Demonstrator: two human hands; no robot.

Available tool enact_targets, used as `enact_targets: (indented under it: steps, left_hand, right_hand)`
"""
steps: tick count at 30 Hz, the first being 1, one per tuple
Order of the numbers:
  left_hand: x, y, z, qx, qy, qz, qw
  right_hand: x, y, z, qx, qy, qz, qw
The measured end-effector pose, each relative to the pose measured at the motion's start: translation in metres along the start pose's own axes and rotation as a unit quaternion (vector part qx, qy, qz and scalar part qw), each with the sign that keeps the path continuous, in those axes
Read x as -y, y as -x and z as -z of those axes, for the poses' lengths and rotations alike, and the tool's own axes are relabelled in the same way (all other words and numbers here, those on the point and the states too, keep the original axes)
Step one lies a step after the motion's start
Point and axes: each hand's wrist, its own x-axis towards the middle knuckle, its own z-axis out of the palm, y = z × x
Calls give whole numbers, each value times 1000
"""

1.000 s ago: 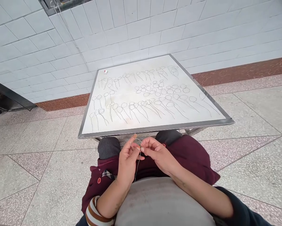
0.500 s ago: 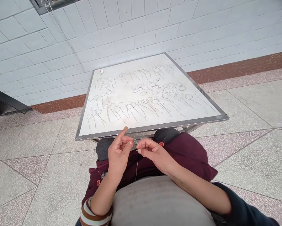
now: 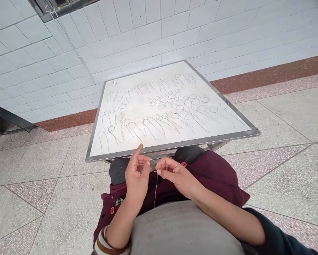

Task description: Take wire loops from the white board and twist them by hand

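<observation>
Above my lap, my left hand (image 3: 139, 173) pinches a thin pale wire (image 3: 155, 193) between thumb and a finger, with its index finger stretched toward the table edge. My right hand (image 3: 173, 173) pinches the same wire just to the right, fingertips close to those of my left hand. Between the two hands the wire bows into a small loop, and one end hangs down over the maroon cloth. Beyond my hands, rows of thin looped wires (image 3: 189, 117) lie on the white tabletop, many with long tails.
The white table (image 3: 148, 145) has a grey metal rim and stands against a white tiled wall (image 3: 148, 35). A small white and red object (image 3: 114, 83) sits at its far left corner. My knees are under the near edge.
The view has shifted slightly, so both hands appear a little further right. They keep the same pinch on the wire.
</observation>
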Motion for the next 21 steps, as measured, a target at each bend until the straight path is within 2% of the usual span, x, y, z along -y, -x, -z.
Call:
enact_targets:
  steps: [5, 11, 15, 21]
  left_hand:
    - [3, 7, -4, 82, 80, 73, 991]
    - [5, 14, -12, 77, 106, 113, 985]
    - [4, 17, -10, 98, 58, 108, 988]
    - [9, 18, -6, 57, -13, 49, 997]
  right_hand:
    - [4, -4, 4, -49, -45, -1, 998]
    - [4, -5, 7, -61, -72, 10, 995]
    - [5, -6, 10, -95, -78, 21, 992]
    - [9, -4, 10, -97, -77, 34, 992]
